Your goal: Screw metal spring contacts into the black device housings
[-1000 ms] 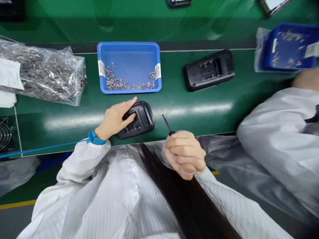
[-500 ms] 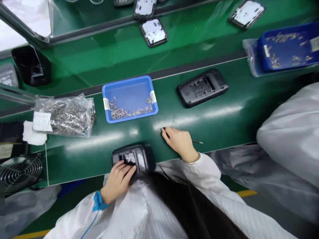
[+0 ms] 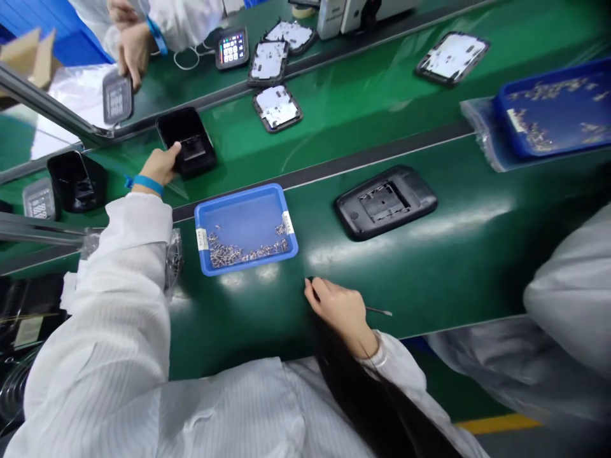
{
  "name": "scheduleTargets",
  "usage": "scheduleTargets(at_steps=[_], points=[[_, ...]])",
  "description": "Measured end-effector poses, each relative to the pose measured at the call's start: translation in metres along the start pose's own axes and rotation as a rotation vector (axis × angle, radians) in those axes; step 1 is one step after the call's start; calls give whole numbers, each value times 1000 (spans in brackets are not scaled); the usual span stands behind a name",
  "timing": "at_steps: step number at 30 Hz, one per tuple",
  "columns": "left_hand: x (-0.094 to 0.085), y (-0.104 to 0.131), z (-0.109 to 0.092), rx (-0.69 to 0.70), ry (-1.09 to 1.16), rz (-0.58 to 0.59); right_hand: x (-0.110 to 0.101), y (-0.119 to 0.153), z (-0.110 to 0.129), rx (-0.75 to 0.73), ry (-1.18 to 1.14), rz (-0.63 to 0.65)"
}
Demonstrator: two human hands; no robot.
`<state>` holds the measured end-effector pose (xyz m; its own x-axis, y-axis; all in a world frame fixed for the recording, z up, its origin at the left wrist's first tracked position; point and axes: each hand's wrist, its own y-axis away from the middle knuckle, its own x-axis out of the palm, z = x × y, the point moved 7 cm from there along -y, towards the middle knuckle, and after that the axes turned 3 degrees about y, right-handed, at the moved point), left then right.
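Note:
My left hand reaches far forward and grips the near edge of a black device housing on the bright green strip, thumb on top. A recess shows in the housing's upper face. My right hand rests on the dark green bench, fingers curled round a thin metal tool whose flattened tip sticks out to the right; its other end is mostly hidden. Ahead of that hand lies another black device housing, its recessed side up. To the left is a blue tray with many small metal parts.
A second blue tray stands on a plastic bag at the right. Panels with white inner faces lie on the green strip. A co-worker's hand holds a grey keypad panel across the rail. A grey sleeve is at the right.
My left hand has carried the black device housing from the bench's front edge forward and left onto the green strip. My right hand keeps its place. The camera view has tilted up.

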<state>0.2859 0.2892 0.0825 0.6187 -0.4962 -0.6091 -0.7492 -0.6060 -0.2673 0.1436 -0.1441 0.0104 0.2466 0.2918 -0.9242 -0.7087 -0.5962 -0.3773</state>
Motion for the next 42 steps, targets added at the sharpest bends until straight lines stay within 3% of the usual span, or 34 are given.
scheduleTargets(at_steps=[3,5,8,11,13,17,20,22,24,26,29,31,33,35,37,42], points=[[-9,20,3,-44,-110,-75,1,-2,-1,23,-23,-2],[-11,54,-1,-26,-149,69,3,-4,-2,34,-34,14],[-3,121,-2,-26,-192,408,4,-5,-1,35,-40,27],[2,167,-6,157,-319,476,4,-5,-1,23,-36,33],[8,178,-6,289,-401,439,5,-5,-1,20,-32,51],[17,179,-7,399,-524,390,10,-1,-1,30,-47,136],[15,191,-27,437,-515,398,11,0,-2,-29,-73,225],[12,212,-46,426,-361,429,5,-6,-10,-88,-130,234],[12,237,-60,331,-96,480,-11,-19,-34,-61,-184,127],[17,262,-60,112,229,546,-28,-34,-70,39,-179,-68],[30,299,-41,-295,613,592,-28,-50,-113,132,-25,-181],[33,322,-26,-487,725,569,-19,-49,-122,155,91,-188],[32,343,-15,-592,767,534,-17,-34,-111,158,140,-190],[27,362,-10,-636,782,513,-24,-11,-84,156,138,-140],[20,377,-11,-654,791,497,-36,14,-44,121,86,-4],[4,387,-22,-526,762,458,-57,54,73,-207,-484,359]])
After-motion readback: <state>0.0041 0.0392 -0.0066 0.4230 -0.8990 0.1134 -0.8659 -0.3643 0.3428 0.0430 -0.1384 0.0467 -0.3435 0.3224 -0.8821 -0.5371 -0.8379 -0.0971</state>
